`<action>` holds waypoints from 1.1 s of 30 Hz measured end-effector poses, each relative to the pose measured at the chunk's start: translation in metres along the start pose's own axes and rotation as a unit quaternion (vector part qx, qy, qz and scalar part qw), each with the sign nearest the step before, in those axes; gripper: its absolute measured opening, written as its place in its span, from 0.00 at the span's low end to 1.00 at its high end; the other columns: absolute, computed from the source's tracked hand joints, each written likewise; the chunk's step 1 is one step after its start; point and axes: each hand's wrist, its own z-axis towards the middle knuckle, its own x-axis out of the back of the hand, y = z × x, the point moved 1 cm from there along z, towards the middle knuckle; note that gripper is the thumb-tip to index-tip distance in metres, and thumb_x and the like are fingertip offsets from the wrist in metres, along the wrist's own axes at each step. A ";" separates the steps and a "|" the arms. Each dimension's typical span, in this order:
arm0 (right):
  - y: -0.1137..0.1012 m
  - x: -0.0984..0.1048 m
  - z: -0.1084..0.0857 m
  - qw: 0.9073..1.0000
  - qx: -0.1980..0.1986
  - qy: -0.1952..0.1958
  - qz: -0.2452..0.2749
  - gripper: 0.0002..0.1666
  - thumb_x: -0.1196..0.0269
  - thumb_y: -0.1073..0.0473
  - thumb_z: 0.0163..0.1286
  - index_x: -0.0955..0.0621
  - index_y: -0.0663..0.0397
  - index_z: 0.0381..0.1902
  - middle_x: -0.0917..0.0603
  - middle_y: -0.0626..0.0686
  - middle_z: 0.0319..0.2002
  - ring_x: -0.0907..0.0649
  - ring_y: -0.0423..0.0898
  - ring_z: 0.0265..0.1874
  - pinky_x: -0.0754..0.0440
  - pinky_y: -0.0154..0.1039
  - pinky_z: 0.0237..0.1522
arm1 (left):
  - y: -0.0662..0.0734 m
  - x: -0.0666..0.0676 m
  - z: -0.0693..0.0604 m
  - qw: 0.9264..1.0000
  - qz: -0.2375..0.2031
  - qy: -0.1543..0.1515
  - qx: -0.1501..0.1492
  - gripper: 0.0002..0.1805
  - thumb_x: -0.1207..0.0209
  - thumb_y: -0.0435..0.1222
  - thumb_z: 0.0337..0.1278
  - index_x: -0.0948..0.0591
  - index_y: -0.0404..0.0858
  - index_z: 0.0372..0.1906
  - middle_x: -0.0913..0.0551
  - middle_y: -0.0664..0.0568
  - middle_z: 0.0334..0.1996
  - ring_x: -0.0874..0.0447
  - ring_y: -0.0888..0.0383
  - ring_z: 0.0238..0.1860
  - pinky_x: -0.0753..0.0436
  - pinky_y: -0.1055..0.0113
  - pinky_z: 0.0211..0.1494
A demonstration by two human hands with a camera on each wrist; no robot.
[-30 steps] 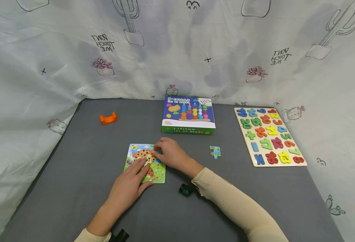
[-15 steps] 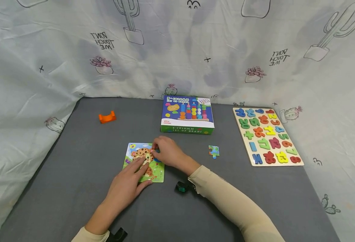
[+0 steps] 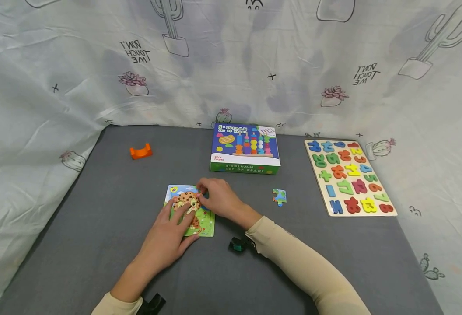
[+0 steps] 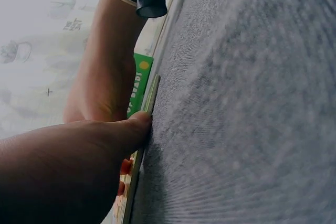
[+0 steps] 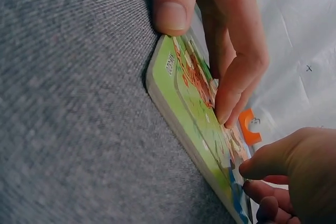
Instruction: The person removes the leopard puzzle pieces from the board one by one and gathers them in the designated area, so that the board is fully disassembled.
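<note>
Two hands are working over a leopard puzzle

The puzzle board (image 3: pixel 208 225) is lying flat, left of the middle of the grey tabletop (image 3: pixel 97 245), well in from its edges, and is showing a spotted leopard on green and blue. The left hand (image 3: pixel 167 238) is spreading its fingers wide across the board; the fingertips are touching the picture, while the thumb is resting against the board's near edge. The right hand (image 3: pixel 220 199) is reaching over the board's far right corner, bringing its thumb and fingertips close together at the surface; whether they are pinching a piece, I cannot tell. Small cameras are sitting at both wrists, next to pale sleeves.

To the right of the right hand, a loose puzzle piece (image 3: pixel 280 195) is lying apart from the board. The bead-set box (image 3: pixel 245 151) is resting near the middle of the tabletop's far edge. Towards the far left corner, an orange curved piece (image 3: pixel 141 152) is lying alone. A wooden number board (image 3: pixel 362 214) is lying along the right edge, carrying coloured numerals. Behind the far edge, a pale cloth (image 3: pixel 270 52) printed with cacti is hanging.
</note>
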 end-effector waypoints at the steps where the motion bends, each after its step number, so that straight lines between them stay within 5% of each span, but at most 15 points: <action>1: 0.000 0.000 -0.001 1.000 -0.001 0.003 0.003 0.09 0.27 0.58 0.76 0.12 0.52 0.50 0.11 0.48 0.39 0.14 0.42 0.37 0.15 0.39 0.42 | 0.001 0.000 0.000 1.000 0.003 -0.002 -0.002 0.34 0.25 0.53 0.64 0.15 0.36 0.67 0.23 0.36 0.71 0.35 0.22 0.75 0.30 0.32 0.75; 16: 0.006 0.008 -0.010 0.999 0.016 0.037 0.024 0.08 0.27 0.59 0.75 0.10 0.52 0.49 0.10 0.48 0.41 0.15 0.41 0.36 0.16 0.37 0.39 | 0.002 0.000 0.000 1.000 -0.006 -0.019 0.010 0.34 0.27 0.53 0.67 0.16 0.36 0.68 0.25 0.37 0.73 0.38 0.23 0.77 0.33 0.31 0.76; 33: 0.035 0.054 -0.051 0.994 0.017 0.105 0.032 0.05 0.25 0.60 0.74 0.07 0.48 0.46 0.10 0.45 0.39 0.18 0.39 0.33 0.17 0.38 0.36 | 0.002 -0.001 -0.001 1.000 -0.008 -0.016 0.011 0.34 0.26 0.53 0.66 0.16 0.36 0.67 0.24 0.37 0.72 0.38 0.24 0.77 0.36 0.34 0.79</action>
